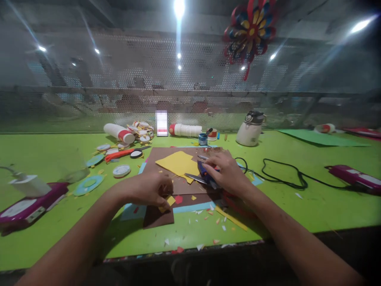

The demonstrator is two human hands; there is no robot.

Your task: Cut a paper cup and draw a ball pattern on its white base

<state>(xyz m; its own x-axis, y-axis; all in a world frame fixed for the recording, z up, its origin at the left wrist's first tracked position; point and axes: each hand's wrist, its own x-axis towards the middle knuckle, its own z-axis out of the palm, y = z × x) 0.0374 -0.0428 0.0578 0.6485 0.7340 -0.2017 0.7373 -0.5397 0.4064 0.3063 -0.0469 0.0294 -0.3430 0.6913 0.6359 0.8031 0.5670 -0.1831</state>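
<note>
My left hand (154,188) has curled fingers, the thumb and fingertips pressed at a small yellow paper piece (170,200) over the brown sheet's near edge. My right hand (224,169) closes round a dark blue tool (203,170), partly covered, so its exact kind is unclear. Silver scissor blades (195,177) stick out to the left from under that hand; their handles are hidden. A larger yellow paper sheet (178,163) lies between the hands on brown card (151,161). Beside the left fingertips is a small red paper piece (178,199).
Paper scraps (199,247) litter the front edge. An orange-handled cutter (119,154) and round paper discs (88,185) lie left. Power strips (355,176) sit at both sides, a black cord (279,171) looping on the right. Behind stand cups (187,130), a jar (203,139) and a kettle (249,131).
</note>
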